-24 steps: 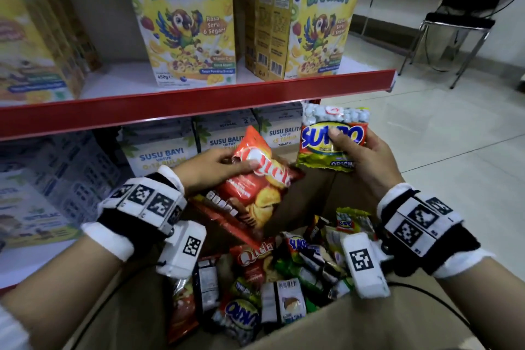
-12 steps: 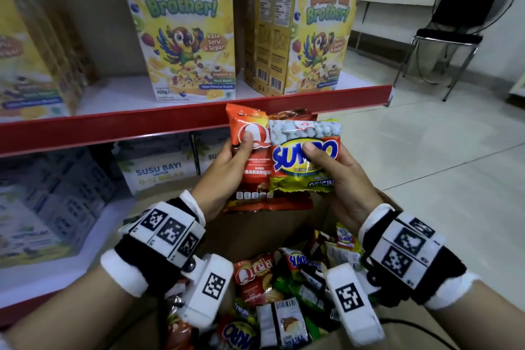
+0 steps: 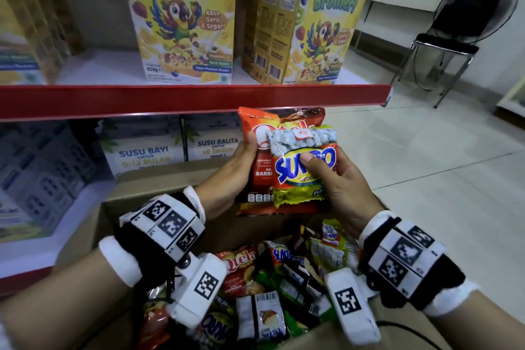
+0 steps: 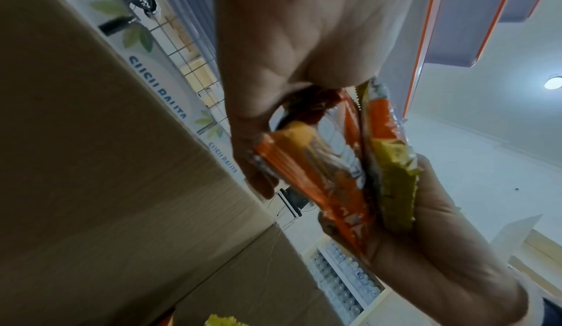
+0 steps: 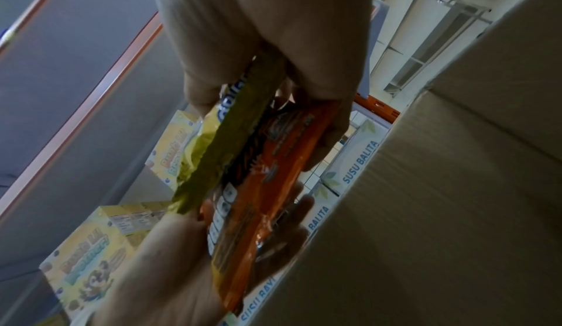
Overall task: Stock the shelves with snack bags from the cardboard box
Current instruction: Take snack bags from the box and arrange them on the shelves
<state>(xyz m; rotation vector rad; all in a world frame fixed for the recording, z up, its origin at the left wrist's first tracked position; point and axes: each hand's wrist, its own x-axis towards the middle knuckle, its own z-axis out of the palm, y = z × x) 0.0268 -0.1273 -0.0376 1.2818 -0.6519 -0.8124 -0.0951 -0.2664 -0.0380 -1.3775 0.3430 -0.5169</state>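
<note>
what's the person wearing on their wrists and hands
The left hand and right hand are bare. Each wrist carries a black strap with white cuffs, the left wrist band and the right wrist band, topped by white plates printed with black square fiducial markers. A white camera block with its own marker hangs below each wrist. A thin black cable trails from the right one.

2 snack bags stand upright and stacked face to back above the open cardboard box: a red Qtela bag behind, and a smaller Sukro bag, red and yellow with a clear window of white nuts, overlapping its front. Below them the box holds a loose heap of more snack bags, just beneath the red-edged shelf.
</note>
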